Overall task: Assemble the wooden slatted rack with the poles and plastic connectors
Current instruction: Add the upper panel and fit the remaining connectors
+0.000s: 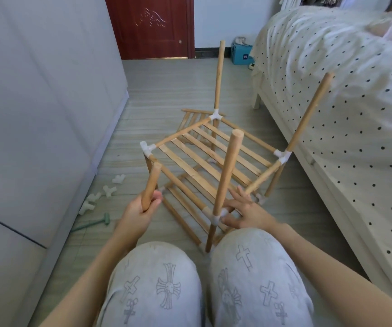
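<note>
Nearby: spare connectors (103, 193), mallet (96, 222) by left wall (37, 102); bed (332, 90) right.

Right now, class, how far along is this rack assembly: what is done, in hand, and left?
Done: two slatted shelves joined by connectors, three upper poles standing. In hand: the left hand grips a loose pole; the right hand rests at the near corner connector. Left: the empty far-left connector, a spare shelf, loose connectors on the floor.
</note>
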Demonstrator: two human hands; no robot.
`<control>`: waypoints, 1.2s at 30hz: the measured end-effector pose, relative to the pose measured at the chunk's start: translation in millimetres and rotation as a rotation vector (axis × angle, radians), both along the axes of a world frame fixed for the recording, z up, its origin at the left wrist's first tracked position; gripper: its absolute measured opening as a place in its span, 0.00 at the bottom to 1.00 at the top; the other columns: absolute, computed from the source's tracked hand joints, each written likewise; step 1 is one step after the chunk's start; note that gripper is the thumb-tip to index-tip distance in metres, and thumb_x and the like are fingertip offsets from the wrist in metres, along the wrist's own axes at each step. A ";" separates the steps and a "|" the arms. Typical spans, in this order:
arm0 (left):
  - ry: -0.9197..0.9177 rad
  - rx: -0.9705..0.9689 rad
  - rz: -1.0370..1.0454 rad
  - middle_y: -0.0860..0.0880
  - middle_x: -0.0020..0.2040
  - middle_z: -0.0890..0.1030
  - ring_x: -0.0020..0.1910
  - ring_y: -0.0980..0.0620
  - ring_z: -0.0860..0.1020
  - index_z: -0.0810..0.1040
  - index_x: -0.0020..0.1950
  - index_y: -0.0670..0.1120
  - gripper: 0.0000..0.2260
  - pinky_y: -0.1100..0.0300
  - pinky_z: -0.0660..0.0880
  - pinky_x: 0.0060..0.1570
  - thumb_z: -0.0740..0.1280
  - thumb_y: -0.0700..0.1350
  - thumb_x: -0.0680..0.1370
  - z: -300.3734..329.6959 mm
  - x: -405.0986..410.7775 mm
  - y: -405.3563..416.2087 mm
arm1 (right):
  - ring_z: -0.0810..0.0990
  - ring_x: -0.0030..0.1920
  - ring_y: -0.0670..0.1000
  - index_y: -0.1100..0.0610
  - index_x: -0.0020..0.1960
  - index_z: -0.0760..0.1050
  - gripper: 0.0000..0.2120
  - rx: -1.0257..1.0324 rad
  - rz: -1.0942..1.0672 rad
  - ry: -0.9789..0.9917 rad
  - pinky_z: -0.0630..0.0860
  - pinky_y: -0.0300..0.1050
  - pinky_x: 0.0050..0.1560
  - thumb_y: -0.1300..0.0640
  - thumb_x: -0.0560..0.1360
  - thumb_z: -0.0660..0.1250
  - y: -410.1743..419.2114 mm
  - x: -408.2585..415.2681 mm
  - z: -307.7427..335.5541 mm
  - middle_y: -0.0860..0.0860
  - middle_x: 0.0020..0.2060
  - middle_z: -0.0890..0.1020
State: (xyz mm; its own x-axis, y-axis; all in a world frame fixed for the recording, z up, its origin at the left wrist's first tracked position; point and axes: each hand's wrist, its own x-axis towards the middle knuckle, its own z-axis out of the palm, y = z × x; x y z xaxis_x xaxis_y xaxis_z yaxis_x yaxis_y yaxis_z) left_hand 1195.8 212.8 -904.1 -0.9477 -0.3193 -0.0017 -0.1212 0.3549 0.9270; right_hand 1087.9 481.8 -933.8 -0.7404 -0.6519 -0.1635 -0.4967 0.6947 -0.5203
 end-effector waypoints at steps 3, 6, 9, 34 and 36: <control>-0.018 -0.039 -0.018 0.53 0.49 0.81 0.55 0.53 0.78 0.76 0.48 0.56 0.09 0.55 0.72 0.59 0.65 0.40 0.77 -5.8 0.0 1.8 | 0.33 0.73 0.50 0.50 0.67 0.69 0.51 -0.027 0.024 -0.007 0.36 0.55 0.73 0.19 0.55 0.54 12.7 -3.3 1.1 0.50 0.76 0.43; -0.049 -0.058 -0.029 0.51 0.48 0.82 0.54 0.51 0.79 0.75 0.48 0.57 0.09 0.53 0.73 0.59 0.66 0.41 0.77 -10.6 -2.8 4.0 | 0.35 0.75 0.50 0.50 0.74 0.57 0.46 0.031 -0.015 -0.030 0.38 0.50 0.73 0.28 0.65 0.64 31.0 -6.7 5.9 0.48 0.76 0.40; -0.061 -0.085 -0.039 0.52 0.47 0.81 0.51 0.55 0.78 0.77 0.49 0.53 0.05 0.58 0.72 0.55 0.65 0.44 0.78 -12.6 -8.4 4.9 | 0.42 0.74 0.45 0.52 0.77 0.48 0.47 0.024 -0.077 -0.066 0.42 0.41 0.71 0.38 0.69 0.69 51.6 -3.2 15.0 0.41 0.73 0.43; 0.360 0.321 0.239 0.51 0.44 0.81 0.51 0.53 0.80 0.74 0.52 0.53 0.09 0.56 0.74 0.52 0.60 0.39 0.80 62.8 -26.9 0.4 | 0.64 0.70 0.57 0.51 0.74 0.61 0.25 0.175 -0.148 0.365 0.58 0.57 0.71 0.46 0.79 0.58 23.6 -7.5 4.5 0.54 0.70 0.67; 0.372 0.353 0.271 0.51 0.48 0.82 0.53 0.54 0.80 0.74 0.51 0.52 0.08 0.54 0.75 0.53 0.61 0.39 0.80 63.4 -28.3 -1.4 | 0.56 0.74 0.53 0.46 0.76 0.50 0.29 0.348 -0.068 0.245 0.45 0.53 0.74 0.41 0.79 0.53 13.4 -12.3 3.0 0.50 0.75 0.59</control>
State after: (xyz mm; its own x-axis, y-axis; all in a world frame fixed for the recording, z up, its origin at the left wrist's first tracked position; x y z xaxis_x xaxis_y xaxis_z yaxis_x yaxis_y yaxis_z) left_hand 1167.5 211.3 -840.8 -0.7894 -0.5913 0.1652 0.1917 0.0182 0.9813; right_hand 1075.6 495.3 -930.7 -0.8243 -0.5372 -0.1789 -0.5232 0.8434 -0.1218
